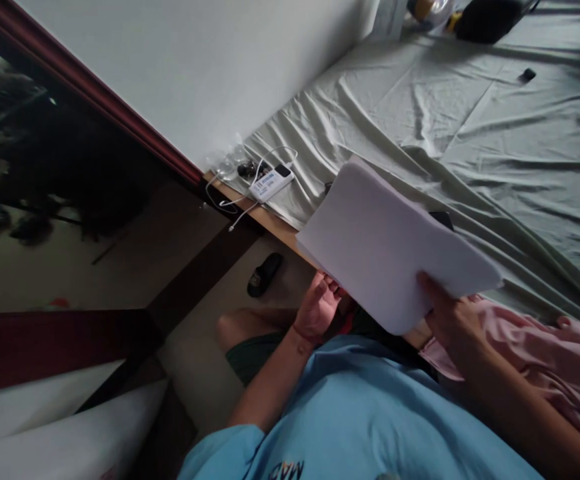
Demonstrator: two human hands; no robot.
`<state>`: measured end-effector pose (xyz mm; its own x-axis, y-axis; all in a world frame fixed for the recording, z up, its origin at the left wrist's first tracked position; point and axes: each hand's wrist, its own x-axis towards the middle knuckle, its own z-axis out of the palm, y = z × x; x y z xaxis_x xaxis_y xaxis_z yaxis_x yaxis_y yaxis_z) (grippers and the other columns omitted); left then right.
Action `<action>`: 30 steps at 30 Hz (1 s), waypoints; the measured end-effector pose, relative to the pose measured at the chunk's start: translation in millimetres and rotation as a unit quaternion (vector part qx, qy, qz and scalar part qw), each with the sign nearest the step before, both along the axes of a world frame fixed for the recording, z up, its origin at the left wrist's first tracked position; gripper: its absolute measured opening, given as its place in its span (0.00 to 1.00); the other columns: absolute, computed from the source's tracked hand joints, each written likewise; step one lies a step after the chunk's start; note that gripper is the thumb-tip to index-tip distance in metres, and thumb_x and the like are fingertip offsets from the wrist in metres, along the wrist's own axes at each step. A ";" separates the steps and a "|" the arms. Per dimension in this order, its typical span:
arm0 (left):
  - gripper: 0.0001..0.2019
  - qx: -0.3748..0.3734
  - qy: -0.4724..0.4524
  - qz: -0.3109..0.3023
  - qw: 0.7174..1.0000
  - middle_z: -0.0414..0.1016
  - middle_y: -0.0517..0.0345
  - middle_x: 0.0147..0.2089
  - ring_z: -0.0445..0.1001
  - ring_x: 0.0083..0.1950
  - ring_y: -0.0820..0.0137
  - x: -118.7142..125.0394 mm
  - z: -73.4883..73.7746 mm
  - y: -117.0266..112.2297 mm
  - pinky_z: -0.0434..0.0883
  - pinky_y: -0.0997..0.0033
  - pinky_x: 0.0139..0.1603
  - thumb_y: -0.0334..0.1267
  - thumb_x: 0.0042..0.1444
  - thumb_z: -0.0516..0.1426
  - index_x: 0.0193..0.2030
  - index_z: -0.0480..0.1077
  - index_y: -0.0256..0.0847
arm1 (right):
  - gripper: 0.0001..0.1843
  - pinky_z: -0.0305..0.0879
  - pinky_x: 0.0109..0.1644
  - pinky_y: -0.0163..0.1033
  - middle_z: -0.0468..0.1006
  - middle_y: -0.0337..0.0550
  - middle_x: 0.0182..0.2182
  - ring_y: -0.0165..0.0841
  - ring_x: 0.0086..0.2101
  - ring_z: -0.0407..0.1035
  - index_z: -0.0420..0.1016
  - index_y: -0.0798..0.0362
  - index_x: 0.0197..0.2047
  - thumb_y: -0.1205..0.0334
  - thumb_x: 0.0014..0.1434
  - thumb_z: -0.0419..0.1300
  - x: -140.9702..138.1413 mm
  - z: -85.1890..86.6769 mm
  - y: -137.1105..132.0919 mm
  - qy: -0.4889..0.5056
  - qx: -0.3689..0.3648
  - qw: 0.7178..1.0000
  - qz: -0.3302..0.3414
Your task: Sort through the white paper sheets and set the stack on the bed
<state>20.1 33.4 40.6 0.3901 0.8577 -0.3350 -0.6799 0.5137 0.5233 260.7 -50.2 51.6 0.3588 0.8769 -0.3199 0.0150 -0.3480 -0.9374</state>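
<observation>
Over rumpled bedsheet (495,133), blank white paper (385,247).

The paper (390,247) in the middle of the frame is plain white. The bed sheet (495,133) at the upper right is pale green. The shirt (370,413) at the bottom is light blue. The cloth (535,353) at the lower right is pink. The sandal (265,273) is black.

Only 1 view, from the person's head, tilted and looking steeply down, close over the hands at the frame's lower middle, the bed (470,120) filling the upper right.
</observation>
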 end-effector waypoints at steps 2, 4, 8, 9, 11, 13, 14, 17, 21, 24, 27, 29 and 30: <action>0.19 -0.054 0.005 0.021 0.998 0.78 0.55 0.50 0.74 0.56 0.65 10.6 5.6 -5.2 0.73 0.69 0.57 0.43 0.47 0.72 0.44 0.76 0.42 | 0.36 0.75 0.56 0.55 0.81 0.50 0.50 0.54 0.55 0.73 0.65 0.43 0.67 0.35 0.61 0.58 -15.6 0.3 -8.2 -0.012 -0.026 0.999 -0.042; 0.15 -0.102 0.023 0.045 0.994 0.79 0.56 0.50 0.75 0.55 0.65 14.9 10.4 -2.7 0.73 0.67 0.57 0.39 0.49 0.71 0.42 0.76 0.42 | 0.33 0.76 0.54 0.54 0.80 0.51 0.51 0.54 0.52 0.74 0.70 0.44 0.62 0.37 0.59 0.62 -25.0 4.0 -14.6 0.001 -0.045 0.998 -0.047; 0.17 -0.091 0.080 0.119 0.985 0.82 0.58 0.46 0.78 0.47 0.66 9.9 15.5 9.6 0.75 0.66 0.52 0.33 0.45 0.72 0.43 0.77 0.40 | 0.33 0.75 0.54 0.55 0.80 0.49 0.51 0.54 0.53 0.73 0.71 0.44 0.61 0.38 0.57 0.65 -10.7 21.7 -12.5 -0.007 -0.030 0.999 -0.040; 0.18 -0.076 0.095 0.125 0.985 0.82 0.58 0.44 0.78 0.45 0.66 7.5 16.6 11.8 0.75 0.67 0.50 0.33 0.43 0.73 0.42 0.77 0.40 | 0.34 0.75 0.54 0.56 0.81 0.48 0.50 0.54 0.52 0.74 0.70 0.43 0.63 0.38 0.58 0.65 -1.4 28.0 -8.7 -0.017 -0.017 0.999 -0.036; 0.19 -0.042 0.119 0.107 0.986 0.82 0.57 0.42 0.79 0.43 0.65 3.2 19.6 14.3 0.75 0.67 0.47 0.34 0.41 0.74 0.41 0.78 0.39 | 0.34 0.73 0.55 0.56 0.81 0.45 0.49 0.50 0.51 0.75 0.67 0.41 0.63 0.39 0.58 0.65 19.2 41.2 1.5 -0.021 0.028 0.999 -0.034; 0.18 -0.012 0.130 0.054 0.990 0.82 0.55 0.40 0.79 0.40 0.65 0.8 23.7 15.2 0.75 0.66 0.45 0.35 0.41 0.74 0.41 0.79 0.38 | 0.32 0.70 0.60 0.55 0.81 0.44 0.51 0.46 0.53 0.74 0.67 0.40 0.62 0.43 0.57 0.68 36.9 52.6 13.0 0.007 0.050 0.999 0.011; 0.18 -0.002 0.129 0.023 0.991 0.82 0.55 0.39 0.79 0.39 0.64 0.6 25.9 15.5 0.75 0.65 0.44 0.34 0.41 0.73 0.41 0.79 0.38 | 0.33 0.70 0.59 0.54 0.81 0.44 0.50 0.45 0.52 0.75 0.68 0.41 0.61 0.44 0.55 0.70 43.3 56.6 18.8 0.023 0.048 0.998 0.037; 0.20 -0.003 0.113 -0.059 0.992 0.82 0.53 0.39 0.79 0.37 0.62 2.9 29.9 17.5 0.75 0.65 0.40 0.34 0.39 0.72 0.42 0.80 0.37 | 0.35 0.73 0.53 0.50 0.82 0.46 0.46 0.43 0.45 0.77 0.70 0.44 0.59 0.45 0.50 0.74 51.5 59.7 34.7 0.064 0.017 0.991 0.113; 0.18 -0.025 0.093 -0.112 0.989 0.82 0.51 0.36 0.78 0.34 0.62 6.7 23.3 22.4 0.74 0.64 0.36 0.33 0.37 0.70 0.39 0.81 0.34 | 0.38 0.74 0.45 0.43 0.81 0.47 0.45 0.39 0.42 0.77 0.70 0.48 0.59 0.43 0.49 0.74 47.0 51.0 48.3 0.071 0.032 0.991 0.112; 0.17 -0.034 0.086 -0.133 0.987 0.81 0.51 0.34 0.78 0.32 0.62 6.0 14.1 25.8 0.74 0.64 0.36 0.30 0.35 0.70 0.36 0.81 0.34 | 0.40 0.74 0.49 0.44 0.80 0.49 0.51 0.42 0.48 0.76 0.69 0.47 0.62 0.41 0.51 0.73 43.2 46.6 50.4 0.066 0.051 0.989 0.123; 0.16 -0.034 0.088 -0.146 0.985 0.81 0.51 0.33 0.78 0.31 0.62 3.8 10.0 29.3 0.73 0.65 0.36 0.29 0.34 0.71 0.35 0.80 0.34 | 0.36 0.75 0.46 0.44 0.81 0.50 0.49 0.44 0.45 0.77 0.75 0.50 0.56 0.39 0.50 0.72 41.4 46.5 49.5 0.097 0.007 0.983 0.154; 0.18 -0.028 0.078 -0.141 0.986 0.81 0.50 0.36 0.78 0.34 0.61 3.3 10.6 31.2 0.74 0.63 0.40 0.33 0.36 0.72 0.38 0.80 0.34 | 0.31 0.75 0.39 0.43 0.83 0.49 0.41 0.42 0.37 0.78 0.80 0.52 0.45 0.38 0.46 0.74 39.3 47.0 49.0 0.114 -0.050 0.980 0.157; 0.19 -0.024 0.071 -0.137 0.988 0.81 0.49 0.38 0.79 0.35 0.60 3.6 11.4 31.7 0.74 0.61 0.42 0.35 0.38 0.72 0.40 0.80 0.34 | 0.29 0.74 0.36 0.43 0.83 0.49 0.37 0.41 0.33 0.77 0.80 0.53 0.41 0.38 0.45 0.74 37.6 47.0 48.7 0.116 -0.074 0.979 0.149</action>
